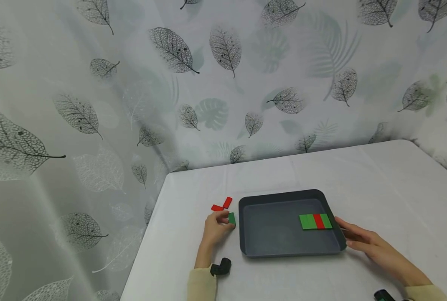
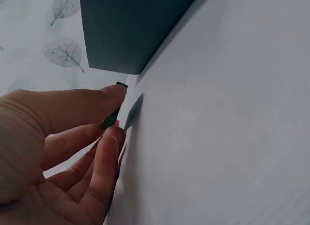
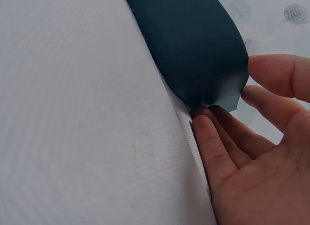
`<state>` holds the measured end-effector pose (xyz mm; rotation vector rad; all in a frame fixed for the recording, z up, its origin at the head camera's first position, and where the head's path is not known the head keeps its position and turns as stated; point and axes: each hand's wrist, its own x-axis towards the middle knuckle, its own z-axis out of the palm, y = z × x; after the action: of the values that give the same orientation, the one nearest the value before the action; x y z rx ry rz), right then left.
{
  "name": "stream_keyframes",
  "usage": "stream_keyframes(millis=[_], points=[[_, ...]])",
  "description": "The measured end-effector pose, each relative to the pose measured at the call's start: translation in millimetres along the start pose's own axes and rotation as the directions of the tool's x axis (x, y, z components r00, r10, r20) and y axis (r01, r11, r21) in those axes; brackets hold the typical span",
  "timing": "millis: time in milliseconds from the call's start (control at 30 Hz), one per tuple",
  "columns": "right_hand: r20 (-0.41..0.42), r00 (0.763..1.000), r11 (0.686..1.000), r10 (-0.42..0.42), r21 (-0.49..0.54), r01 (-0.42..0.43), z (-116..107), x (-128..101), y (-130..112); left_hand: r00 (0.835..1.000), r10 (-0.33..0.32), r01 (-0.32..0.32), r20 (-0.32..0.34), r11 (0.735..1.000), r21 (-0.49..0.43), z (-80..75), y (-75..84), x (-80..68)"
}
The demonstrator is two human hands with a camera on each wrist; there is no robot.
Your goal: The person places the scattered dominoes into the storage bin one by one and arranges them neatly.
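Observation:
Left of the tray, my left hand [image 1: 217, 229] pinches a green tile [image 1: 232, 218] between thumb and fingertips. The left wrist view shows that tile [image 2: 114, 113] on edge, partly hidden by the fingers. Two red tiles [image 1: 227, 202] lie on the table just beyond this hand. A dark grey rectangular tray [image 1: 272, 234] rests in front of me. Inside it, near the right wall, several tiles [image 1: 309, 222] sit side by side in a row, green apart from one red. My right hand [image 1: 366, 240] touches the tray's right outer wall with fairly straight fingers, seen closely against the tray [image 3: 193, 45] in the right wrist view.
A white cloth covers the table [image 1: 295, 278]. Leaf-patterned curtains [image 1: 223, 96] hang behind it and along the left side. A black wrist camera [image 1: 221, 266] sits on the left wrist, another [image 1: 383, 295] on the right.

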<state>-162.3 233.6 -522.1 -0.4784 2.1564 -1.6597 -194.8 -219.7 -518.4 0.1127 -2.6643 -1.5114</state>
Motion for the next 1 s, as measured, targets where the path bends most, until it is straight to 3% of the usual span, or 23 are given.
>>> stream_keyframes(millis=[200, 533, 767, 1000], points=[[-0.013, 1.000, 0.999, -0.027, -0.019, 0.027, 0, -1, 0, 0.999, -0.050, 0.050, 0.004, 0.994, -0.094, -8.6, 5.7, 0.0], [0.005, 1.000, 1.000, -0.018, 0.008, 0.018, -1, -1, 1, 0.995, 0.065, -0.079, -0.071, 0.972, -0.222, -18.1, 49.0, -7.6], [0.001, 1.000, 1.000, -0.021, 0.019, 0.021, -1, -1, 0, 0.988, 0.135, -0.154, -0.079, 0.931, -0.331, -3.5, 78.4, -9.1], [-0.006, 1.000, 0.999, -0.030, 0.017, 0.030, 0, -2, -2, 0.980, 0.191, -0.195, -0.047, 0.921, -0.337, 26.3, 97.7, -5.9]])
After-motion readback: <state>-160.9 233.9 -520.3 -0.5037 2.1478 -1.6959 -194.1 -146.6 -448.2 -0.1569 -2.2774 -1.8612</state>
